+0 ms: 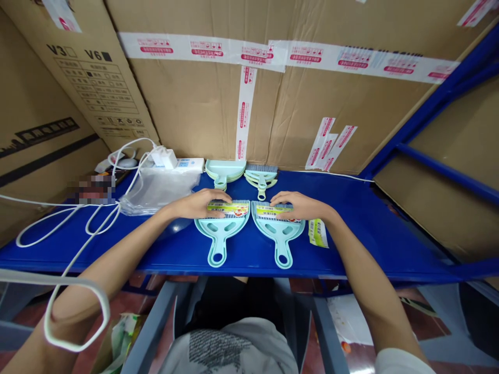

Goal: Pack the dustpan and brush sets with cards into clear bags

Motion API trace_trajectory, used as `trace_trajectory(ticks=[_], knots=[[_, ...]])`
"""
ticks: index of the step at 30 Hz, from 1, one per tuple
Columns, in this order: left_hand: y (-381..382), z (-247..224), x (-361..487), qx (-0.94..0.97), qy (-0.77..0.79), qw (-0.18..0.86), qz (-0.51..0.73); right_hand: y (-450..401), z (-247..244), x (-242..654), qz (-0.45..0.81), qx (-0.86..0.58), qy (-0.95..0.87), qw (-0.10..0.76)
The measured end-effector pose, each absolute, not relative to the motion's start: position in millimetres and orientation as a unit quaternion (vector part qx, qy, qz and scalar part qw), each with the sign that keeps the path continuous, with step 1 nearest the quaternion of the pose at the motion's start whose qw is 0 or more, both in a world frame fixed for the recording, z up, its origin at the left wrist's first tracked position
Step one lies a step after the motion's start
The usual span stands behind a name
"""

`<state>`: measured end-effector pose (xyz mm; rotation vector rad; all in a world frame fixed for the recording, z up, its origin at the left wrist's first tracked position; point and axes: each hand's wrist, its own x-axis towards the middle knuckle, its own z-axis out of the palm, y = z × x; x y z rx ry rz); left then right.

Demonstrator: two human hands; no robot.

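Note:
Two mint-green dustpan-and-brush sets lie side by side on the blue table, their handles pointing toward me. My left hand [203, 203] grips the bristle end of the left dustpan and brush set [219, 234], thumb and fingers around its printed label card [236, 209]. In the same way my right hand [299, 205] holds the right dustpan and brush set [281, 236], over a matching label card [267, 211]. Loose label cards [318, 234] rest beside the right wrist. Behind the sets are stacked dustpans [225, 170] and several brushes [262, 179].
Clear plastic bags [161, 189] lie at the left, beside a white charger [163, 157] and looping white cables [93, 234]. One cable hangs in front of my left forearm. Cardboard [195, 104] walls the table's back, and a blue metal frame [421, 114] stands at the right.

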<state>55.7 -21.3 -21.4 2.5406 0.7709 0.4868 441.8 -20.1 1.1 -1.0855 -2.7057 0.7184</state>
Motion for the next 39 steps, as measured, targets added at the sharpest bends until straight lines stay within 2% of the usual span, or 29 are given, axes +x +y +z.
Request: trace_trajectory(ticks=[9,13,15,17,20,24,32,36,39], knots=[[-21,-21,58,0.924,0.269,0.205,0.180,-21,2,440,0.224,-0.364,-0.900,0.084],[-22,-18,59,0.922,0.269,0.191,0.204,-17,15,472,0.192,-0.462,-0.858,0.121],[-23,-16,59,0.916,0.274,0.176,0.234,-14,21,493,0.130,-0.562,-0.812,0.084],[-25,-15,60,0.905,0.284,0.159,0.274,-14,25,511,0.102,-0.668,-0.737,0.012],[-27,-13,61,0.887,0.299,0.147,0.321,-17,27,521,0.170,-0.742,-0.648,-0.043],[-27,-14,62,0.876,0.312,0.145,0.337,-24,23,507,0.227,-0.706,-0.670,-0.029],[-28,-16,66,0.874,0.324,0.122,0.340,-22,9,483,0.042,-0.649,-0.753,-0.102],[-27,-14,62,0.839,0.372,0.085,0.387,-18,6,487,0.027,-0.623,-0.773,-0.119],[-25,-10,55,0.785,0.431,0.044,0.442,-17,11,495,0.042,-0.614,-0.784,-0.084]])
